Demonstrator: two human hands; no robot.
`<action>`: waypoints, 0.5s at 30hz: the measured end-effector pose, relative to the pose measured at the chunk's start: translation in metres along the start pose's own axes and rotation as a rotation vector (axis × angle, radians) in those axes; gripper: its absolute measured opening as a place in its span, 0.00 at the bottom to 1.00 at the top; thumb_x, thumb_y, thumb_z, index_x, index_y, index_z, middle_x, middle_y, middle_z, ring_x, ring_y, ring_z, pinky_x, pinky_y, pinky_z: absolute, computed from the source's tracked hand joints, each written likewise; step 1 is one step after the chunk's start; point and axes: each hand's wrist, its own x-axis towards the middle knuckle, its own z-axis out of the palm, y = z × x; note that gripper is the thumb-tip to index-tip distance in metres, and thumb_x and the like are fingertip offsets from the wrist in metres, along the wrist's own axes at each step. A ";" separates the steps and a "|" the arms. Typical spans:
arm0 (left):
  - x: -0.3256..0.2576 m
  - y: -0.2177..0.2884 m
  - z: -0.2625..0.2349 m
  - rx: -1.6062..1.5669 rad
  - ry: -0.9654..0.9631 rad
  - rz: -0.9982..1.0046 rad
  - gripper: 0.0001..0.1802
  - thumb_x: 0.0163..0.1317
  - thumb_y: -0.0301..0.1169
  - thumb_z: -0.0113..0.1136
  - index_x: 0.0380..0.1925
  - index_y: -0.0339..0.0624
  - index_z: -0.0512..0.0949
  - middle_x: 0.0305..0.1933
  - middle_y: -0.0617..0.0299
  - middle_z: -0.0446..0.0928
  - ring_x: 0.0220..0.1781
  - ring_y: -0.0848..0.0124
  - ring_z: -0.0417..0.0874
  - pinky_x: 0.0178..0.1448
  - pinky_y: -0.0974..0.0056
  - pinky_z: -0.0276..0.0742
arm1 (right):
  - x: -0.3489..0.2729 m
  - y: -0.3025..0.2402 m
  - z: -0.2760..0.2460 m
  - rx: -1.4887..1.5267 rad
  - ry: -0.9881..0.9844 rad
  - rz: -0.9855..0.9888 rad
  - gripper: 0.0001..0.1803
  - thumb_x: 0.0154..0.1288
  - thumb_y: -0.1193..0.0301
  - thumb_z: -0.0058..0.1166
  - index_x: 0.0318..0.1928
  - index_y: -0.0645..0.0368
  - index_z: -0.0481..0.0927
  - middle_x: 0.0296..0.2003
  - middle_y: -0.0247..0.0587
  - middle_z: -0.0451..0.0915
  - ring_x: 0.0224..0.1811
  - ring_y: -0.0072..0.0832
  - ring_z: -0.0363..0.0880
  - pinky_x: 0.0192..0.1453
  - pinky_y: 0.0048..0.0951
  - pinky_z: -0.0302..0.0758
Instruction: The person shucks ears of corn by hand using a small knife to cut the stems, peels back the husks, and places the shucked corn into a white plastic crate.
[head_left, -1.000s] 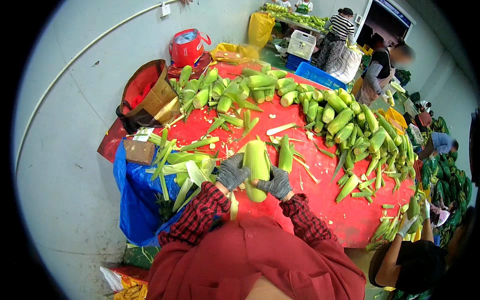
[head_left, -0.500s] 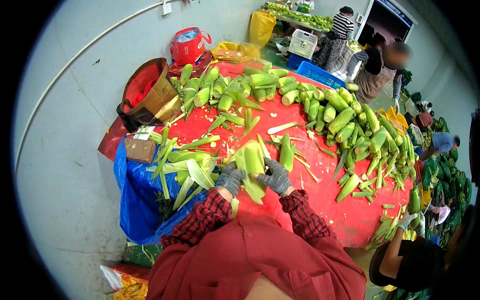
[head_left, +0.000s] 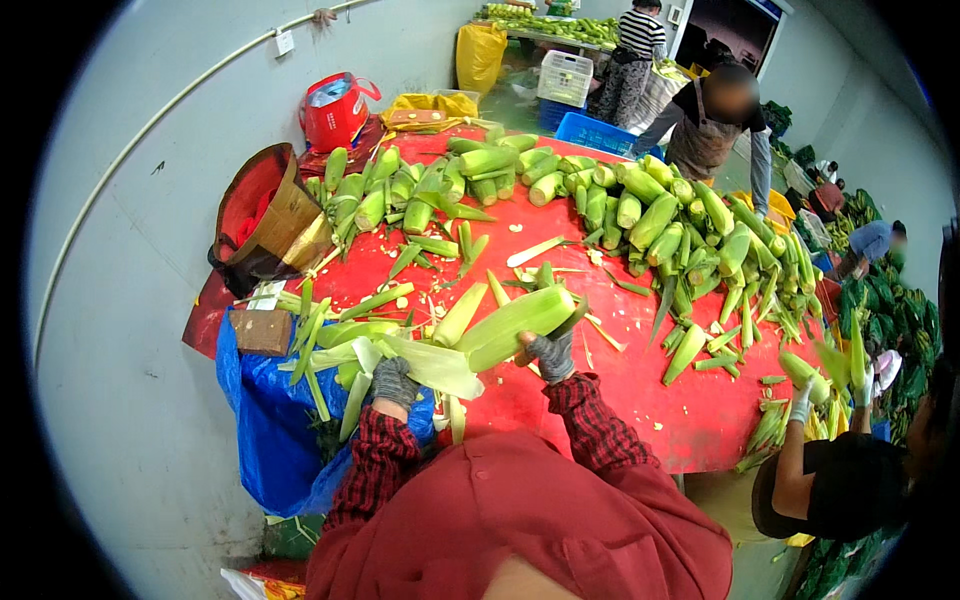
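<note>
My right hand (head_left: 551, 355), in a grey glove, grips a large ear of corn (head_left: 515, 325) still in pale green husk and holds it slanted over the red table (head_left: 620, 400). My left hand (head_left: 394, 382), also gloved, is closed on a strip of husk (head_left: 430, 365) peeled away from that ear. Both hands sit at the table's near left edge. Loose husk leaves (head_left: 345, 335) lie heaped just left of my left hand.
Many unhusked corn ears (head_left: 650, 215) cover the far and right table. A blue plastic sheet (head_left: 265, 420) hangs at the left edge. A brown paper bag (head_left: 275, 220) and red bucket (head_left: 335, 110) stand beyond. Other people work at the far side and lower right.
The corn ear has swung from pointing away from me to lying slanted across. My left hand has pulled down and left, tearing a husk strip from it.
</note>
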 end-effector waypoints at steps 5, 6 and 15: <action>0.007 0.010 -0.033 0.135 0.236 0.143 0.10 0.55 0.26 0.51 0.39 0.43 0.73 0.32 0.61 0.74 0.40 0.67 0.77 0.47 0.61 0.76 | 0.007 -0.007 0.014 0.039 0.016 -0.047 0.62 0.38 0.59 0.71 0.67 0.59 0.40 0.55 0.41 0.60 0.54 0.33 0.66 0.57 0.35 0.68; 0.008 0.021 -0.032 0.210 0.272 0.188 0.09 0.56 0.25 0.50 0.38 0.43 0.73 0.31 0.61 0.73 0.39 0.67 0.76 0.47 0.61 0.76 | 0.010 -0.010 0.014 0.016 0.002 -0.042 0.58 0.38 0.59 0.71 0.65 0.60 0.45 0.52 0.41 0.63 0.52 0.32 0.67 0.55 0.34 0.69; -0.031 0.039 0.131 1.315 -0.414 0.552 0.32 0.46 0.35 0.68 0.51 0.35 0.68 0.43 0.55 0.75 0.41 0.71 0.77 0.42 0.67 0.76 | 0.011 -0.044 0.046 -0.407 -0.373 -0.106 0.26 0.41 0.58 0.70 0.32 0.64 0.74 0.26 0.38 0.77 0.28 0.22 0.74 0.30 0.27 0.72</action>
